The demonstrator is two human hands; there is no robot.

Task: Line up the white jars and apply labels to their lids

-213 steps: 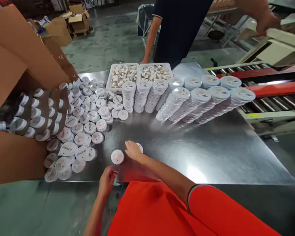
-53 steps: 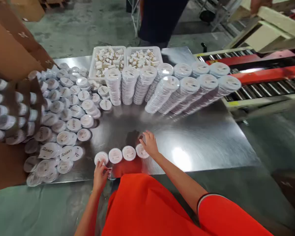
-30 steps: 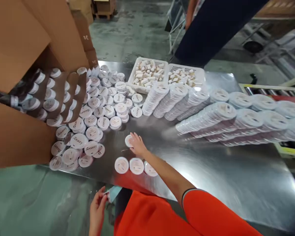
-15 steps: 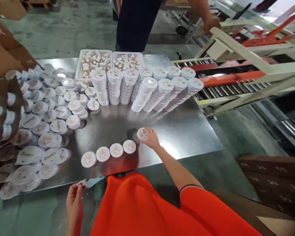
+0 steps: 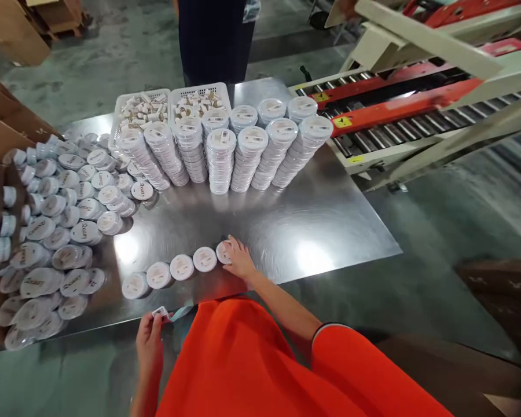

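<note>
My right hand (image 5: 239, 260) is on a round white container (image 5: 224, 252) at the right end of a short row on the metal table, fingers curled over its edge. Beside it, several matching white containers (image 5: 182, 267) lie side by side with printed faces up. Down at the table's front edge, my left hand (image 5: 150, 334) pinches a small white label (image 5: 161, 313), with a pale bluish strip (image 5: 181, 313) trailing from it toward my orange shirt.
Tall stacks of containers (image 5: 220, 162) stand behind the row. Two white baskets (image 5: 170, 113) hold small white-and-tan pieces. Loose containers (image 5: 84, 231) crowd the table's left. A roller conveyor (image 5: 373, 136) adjoins the far right; a person in dark clothing (image 5: 212, 43) stands across.
My right hand has brought its container left, up against the end of the row. My left hand still pinches the label, now closer to the row. The camera view has shifted.
</note>
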